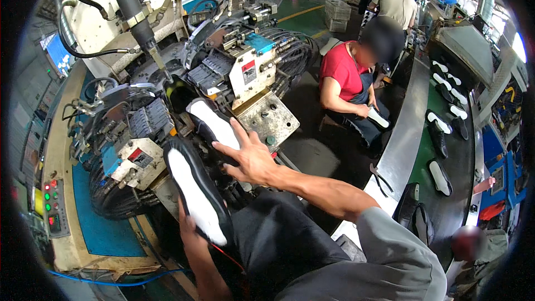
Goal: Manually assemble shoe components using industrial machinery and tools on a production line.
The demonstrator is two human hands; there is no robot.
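My left hand [193, 239] holds a black shoe upper [179, 161] by its lower end, sole side up. A white insole [195, 198] covers most of that underside; some of my fingers are hidden beneath it. My right hand [252, 157] lies with fingers spread on a second black shoe upper [202, 127], which also has a white bottom. This second one sits at the machine's middle, between two metal clamp blocks. Its toe end points toward a dark holder [179, 93] under a black cylinder [127, 3].
A control panel with lit buttons [54, 206] stands at the left. To the right, a conveyor [415, 159] carries several shoe uppers, with pliers [381, 179] on its metal edge. A seated co-worker in red [341, 69] holds another upper. Hoses [301, 50] bundle behind the machine.
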